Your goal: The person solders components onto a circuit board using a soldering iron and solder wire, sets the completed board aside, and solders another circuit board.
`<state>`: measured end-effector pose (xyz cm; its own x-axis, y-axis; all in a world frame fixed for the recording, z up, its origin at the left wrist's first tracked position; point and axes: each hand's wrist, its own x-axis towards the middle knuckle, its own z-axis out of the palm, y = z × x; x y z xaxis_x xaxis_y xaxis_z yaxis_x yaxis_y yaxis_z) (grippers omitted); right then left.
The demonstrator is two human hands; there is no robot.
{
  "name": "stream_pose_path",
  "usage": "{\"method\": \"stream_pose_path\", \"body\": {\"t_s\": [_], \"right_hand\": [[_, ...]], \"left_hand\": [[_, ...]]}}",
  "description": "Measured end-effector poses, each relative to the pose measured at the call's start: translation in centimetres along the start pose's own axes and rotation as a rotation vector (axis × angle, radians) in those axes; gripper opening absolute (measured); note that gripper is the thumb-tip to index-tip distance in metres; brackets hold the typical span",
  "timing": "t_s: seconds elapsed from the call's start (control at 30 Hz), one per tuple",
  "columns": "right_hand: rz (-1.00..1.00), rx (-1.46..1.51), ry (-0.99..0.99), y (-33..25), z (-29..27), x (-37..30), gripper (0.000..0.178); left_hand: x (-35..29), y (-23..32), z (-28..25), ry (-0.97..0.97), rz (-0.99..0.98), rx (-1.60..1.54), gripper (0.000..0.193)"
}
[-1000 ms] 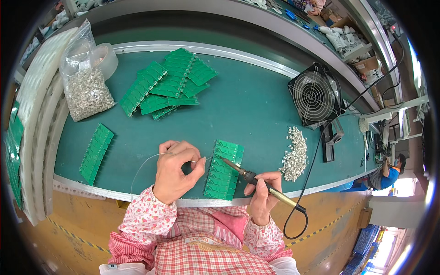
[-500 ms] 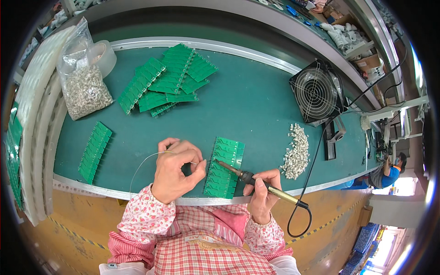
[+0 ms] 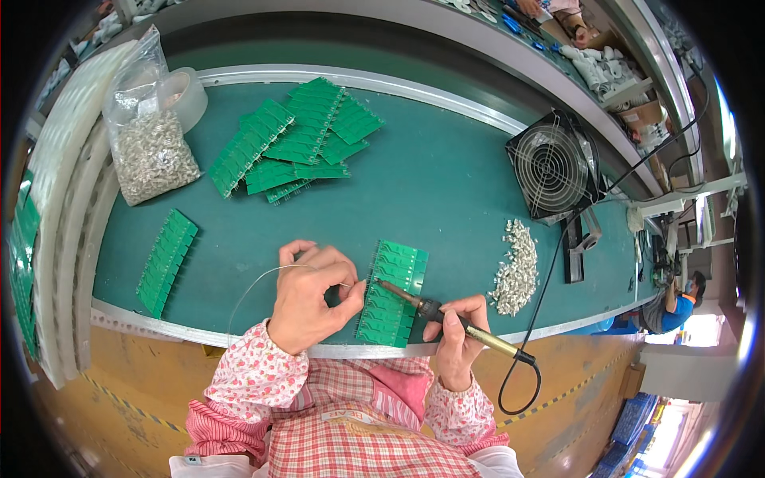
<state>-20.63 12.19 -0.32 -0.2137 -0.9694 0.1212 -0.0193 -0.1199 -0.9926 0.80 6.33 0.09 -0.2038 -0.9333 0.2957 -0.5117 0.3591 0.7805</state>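
Observation:
A green circuit board [image 3: 396,307] lies on the green mat in front of me, a row of pins along its left edge. My right hand [image 3: 460,338] grips a soldering iron [image 3: 486,338], its tip resting at the upper left part of the board. Pinched in my left hand [image 3: 315,299] is a thin solder wire [image 3: 253,285], which loops out to the left. Those fingertips are at the board's left edge, close to the iron's tip. Whether the wire meets the tip is too small to tell.
Several green boards [image 3: 307,131] are piled at the back; another board [image 3: 166,263] lies at left. A bag of small metal parts [image 3: 153,155] stands beside a tape roll [image 3: 188,99]. Loose parts [image 3: 516,268] and a fan [image 3: 554,163] are at right. A co-worker [image 3: 681,307] sits far right.
The whole view has shifted slightly. My hands, the iron and the board keep nearly the same places relative to each other. Another person's hands have come into view at the upper right.

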Motion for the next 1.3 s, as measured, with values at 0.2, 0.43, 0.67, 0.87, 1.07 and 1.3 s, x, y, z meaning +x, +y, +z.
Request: {"method": "stream_pose_path", "body": {"t_s": [0.2, 0.43, 0.67, 0.87, 1.07, 1.3], "right_hand": [[-0.003, -0.001, 0.003, -0.01, 0.07, 0.01, 0.02], [0.0, 0.005, 0.004, 0.1, -0.02, 0.02, 0.019], [-0.025, 0.065, 0.085, 0.54, -0.34, -0.28, 0.019], [-0.009, 0.041, 0.008, 0.28, -0.06, -0.01, 0.017], [0.012, 0.02, -0.02, 0.05, 0.03, 0.05, 0.016], [0.013, 0.038, -0.02, 0.09, -0.04, 0.06, 0.017]], "left_hand": [[0.02, 0.04, 0.11, 0.012, -0.006, 0.002, 0.023], [0.17, 0.04, 0.27, 0.044, 0.034, 0.009, 0.021], [0.09, -0.03, 0.22, 0.035, -0.04, -0.065, 0.023], [0.16, 0.06, 0.32, 0.041, -0.004, -0.035, 0.023], [0.19, 0.08, 0.35, 0.017, -0.003, 0.025, 0.023], [0.18, 0.14, 0.37, 0.018, -0.002, 0.027, 0.022]]}}
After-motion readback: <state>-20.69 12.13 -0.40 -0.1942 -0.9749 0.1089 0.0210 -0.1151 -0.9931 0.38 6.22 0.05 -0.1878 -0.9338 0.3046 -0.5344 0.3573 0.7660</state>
